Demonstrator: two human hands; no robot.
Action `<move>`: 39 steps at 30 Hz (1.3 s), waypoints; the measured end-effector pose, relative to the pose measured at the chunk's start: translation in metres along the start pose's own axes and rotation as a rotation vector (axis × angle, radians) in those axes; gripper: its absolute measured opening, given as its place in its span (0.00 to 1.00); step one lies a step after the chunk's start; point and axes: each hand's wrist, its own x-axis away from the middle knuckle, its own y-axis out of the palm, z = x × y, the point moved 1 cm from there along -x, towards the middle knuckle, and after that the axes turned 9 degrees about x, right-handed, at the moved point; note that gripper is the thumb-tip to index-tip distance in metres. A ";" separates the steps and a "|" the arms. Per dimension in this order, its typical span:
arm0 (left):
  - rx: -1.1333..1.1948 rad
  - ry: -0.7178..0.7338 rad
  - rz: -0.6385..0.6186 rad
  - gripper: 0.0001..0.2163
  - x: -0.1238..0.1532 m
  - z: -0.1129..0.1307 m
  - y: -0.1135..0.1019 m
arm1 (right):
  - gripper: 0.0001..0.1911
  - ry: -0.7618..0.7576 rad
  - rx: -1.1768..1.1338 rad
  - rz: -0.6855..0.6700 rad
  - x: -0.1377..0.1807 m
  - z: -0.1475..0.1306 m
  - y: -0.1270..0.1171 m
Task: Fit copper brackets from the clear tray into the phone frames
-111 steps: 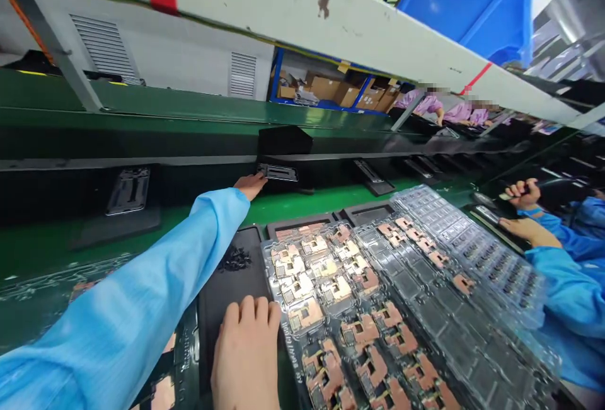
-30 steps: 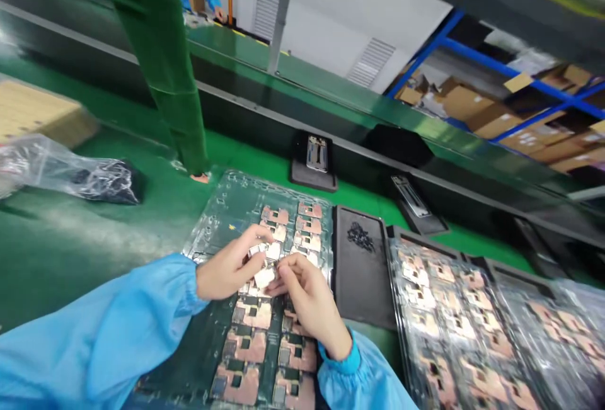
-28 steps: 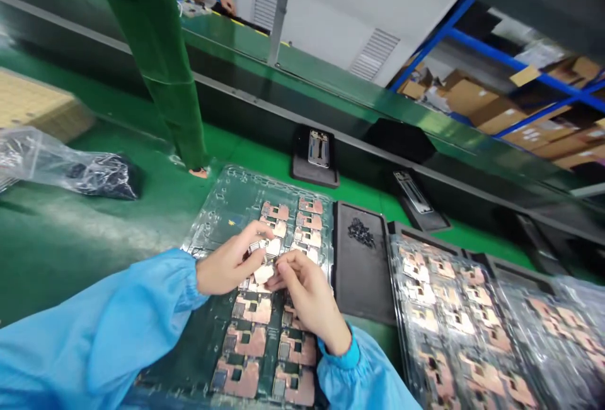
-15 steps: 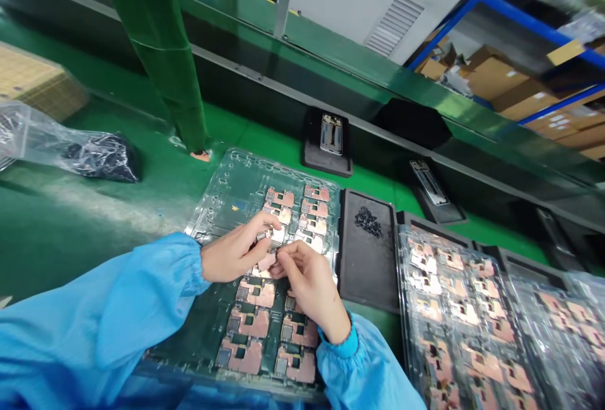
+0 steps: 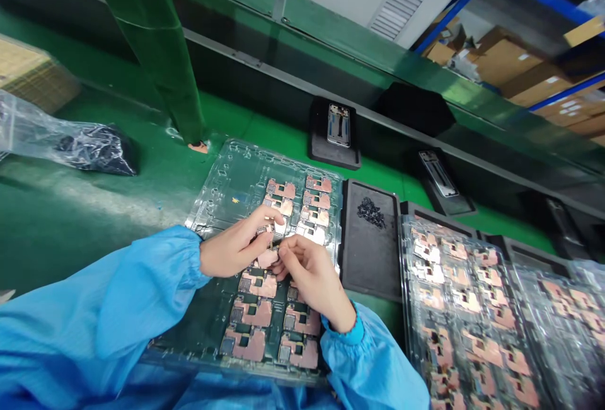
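Note:
My left hand (image 5: 236,243) reaches over a clear plastic tray (image 5: 231,177), its thumb and index finger curled around the edge of a phone circuit board (image 5: 268,257) with copper-coloured film. Close beside it, my right hand (image 5: 314,271) has thumb and index finger pinched together at that board's right edge; whatever is between these fingertips is too small to make out. More copper-faced boards (image 5: 255,312) lie in two columns in the tray, above and below my hands. Both hands partly cover the middle boards.
To the right stands a dark foam tray (image 5: 371,252) with a pile of small black pieces (image 5: 371,211). Further right are more board trays (image 5: 454,322). Phone frames (image 5: 339,125) rest in black holders on the conveyor. At left lie a plastic bag (image 5: 94,145) and a green-wrapped post (image 5: 161,51).
The view has shifted slightly, so the bench items sit a little differently in the frame. Both hands stay together over the same board, with only slight finger movement.

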 end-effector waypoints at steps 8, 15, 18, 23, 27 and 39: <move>0.206 -0.093 0.010 0.09 0.003 0.003 -0.004 | 0.20 0.010 -0.216 -0.121 0.004 -0.008 -0.005; 0.230 -0.115 0.008 0.09 0.004 -0.001 -0.004 | 0.20 0.051 -0.219 -0.106 0.003 -0.006 -0.004; 0.234 -0.125 -0.006 0.09 0.004 -0.001 -0.004 | 0.18 0.051 -0.222 -0.099 0.003 -0.002 -0.003; 0.142 -0.062 -0.012 0.09 0.004 0.003 -0.003 | 0.14 0.020 -0.093 -0.064 0.004 0.001 -0.002; 0.099 -0.024 -0.034 0.10 0.004 0.006 -0.001 | 0.13 -0.021 0.086 -0.025 0.006 -0.001 0.000; 0.254 -0.099 0.000 0.09 0.008 0.003 -0.002 | 0.18 0.049 -0.236 -0.192 0.007 -0.012 -0.008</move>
